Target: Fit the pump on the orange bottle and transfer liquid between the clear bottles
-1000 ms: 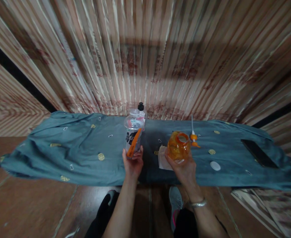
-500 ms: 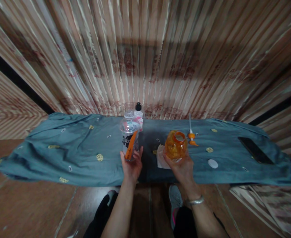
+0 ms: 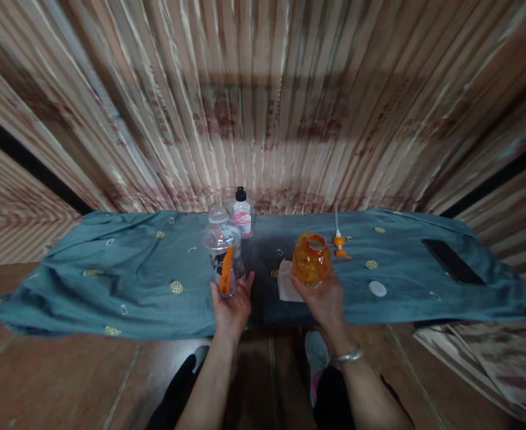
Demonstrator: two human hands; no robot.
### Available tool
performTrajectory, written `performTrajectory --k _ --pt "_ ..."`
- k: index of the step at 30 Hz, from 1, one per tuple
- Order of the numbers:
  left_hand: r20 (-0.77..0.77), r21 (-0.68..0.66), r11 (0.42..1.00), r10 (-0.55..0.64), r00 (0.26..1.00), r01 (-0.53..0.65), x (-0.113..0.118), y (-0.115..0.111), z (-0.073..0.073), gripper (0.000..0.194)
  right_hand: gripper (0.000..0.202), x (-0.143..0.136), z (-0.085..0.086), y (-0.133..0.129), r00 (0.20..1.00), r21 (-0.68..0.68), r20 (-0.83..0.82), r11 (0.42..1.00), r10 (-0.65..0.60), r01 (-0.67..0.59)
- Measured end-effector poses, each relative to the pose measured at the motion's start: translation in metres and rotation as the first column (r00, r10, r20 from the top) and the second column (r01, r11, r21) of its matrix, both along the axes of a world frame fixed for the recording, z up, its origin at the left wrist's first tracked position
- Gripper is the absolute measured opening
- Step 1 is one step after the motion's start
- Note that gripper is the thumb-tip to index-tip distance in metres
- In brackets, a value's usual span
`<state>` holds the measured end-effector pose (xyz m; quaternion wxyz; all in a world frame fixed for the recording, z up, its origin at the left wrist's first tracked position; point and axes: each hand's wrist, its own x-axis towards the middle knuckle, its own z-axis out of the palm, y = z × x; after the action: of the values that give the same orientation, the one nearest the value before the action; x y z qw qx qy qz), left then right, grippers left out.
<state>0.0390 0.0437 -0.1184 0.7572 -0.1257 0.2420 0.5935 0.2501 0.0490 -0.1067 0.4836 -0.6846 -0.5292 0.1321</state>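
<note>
My left hand (image 3: 232, 310) is around the lower part of a clear plastic bottle (image 3: 220, 242) with an orange and black label and an uncapped mouth. Its thumb lies on the left side and its fingers on the right. In my right hand (image 3: 323, 295) is a see-through orange bottle (image 3: 310, 263), its open neck tilted up and facing me. Whether it touches the cloth is hard to tell. An orange pump head (image 3: 340, 242) with a white tube lies just beyond it. A pale folded cloth or tissue (image 3: 287, 286) lies partly behind my right hand.
A small clear bottle with a black cap (image 3: 242, 216) stands behind the plastic bottle. To the right are a white disc (image 3: 378, 289) and a dark phone (image 3: 453, 261). A teal patterned cloth (image 3: 132, 257) covers the narrow table, with a striped curtain (image 3: 245, 119) behind.
The view has shifted slightly. The plastic bottle has moved a little left and towards me, away from the black-capped bottle. The orange bottle remains in my right hand.
</note>
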Motion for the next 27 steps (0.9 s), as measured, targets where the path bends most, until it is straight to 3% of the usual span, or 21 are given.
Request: performTrajectory --k 5,10,15,19,21,24,27 --pt "0.045 -0.036 0.999 -0.02 0.999 0.021 -0.002 -0.009 0.0 0.075 0.092 0.001 0.004 -0.001 1.0 0.013 -0.013 1.0 0.012 -0.012" --pt "-0.037 -0.012 0.998 -0.067 0.997 0.067 -0.006 -0.016 0.002 0.071 0.091 0.003 0.008 -0.001 0.999 -0.001 -0.028 0.999 0.041 -0.041" --pt "-0.265 0.038 0.987 -0.14 0.954 0.156 -0.004 -0.035 0.004 0.06 0.088 0.007 0.006 -0.001 1.0 -0.002 -0.027 1.0 0.009 -0.009" --pt "-0.53 0.105 0.964 -0.153 0.834 0.244 0.017 -0.041 0.003 0.043 0.086 0.007 0.006 -0.001 0.999 -0.002 -0.024 0.999 0.032 -0.032" --pt "-0.653 0.176 0.949 -0.087 0.752 0.262 0.034 -0.034 0.005 0.052 0.084 0.006 0.007 -0.001 0.998 -0.003 -0.035 0.999 0.053 -0.053" --pt "-0.778 0.288 0.91 0.04 0.627 0.298 0.06 -0.018 0.011 0.088 0.078 0.003 0.008 -0.002 0.995 -0.012 -0.06 0.997 0.078 -0.079" --pt "-0.839 0.365 0.853 0.128 0.528 0.373 0.076 -0.003 0.017 0.111 0.078 0.001 0.008 -0.002 0.993 -0.025 -0.086 0.996 0.081 -0.083"
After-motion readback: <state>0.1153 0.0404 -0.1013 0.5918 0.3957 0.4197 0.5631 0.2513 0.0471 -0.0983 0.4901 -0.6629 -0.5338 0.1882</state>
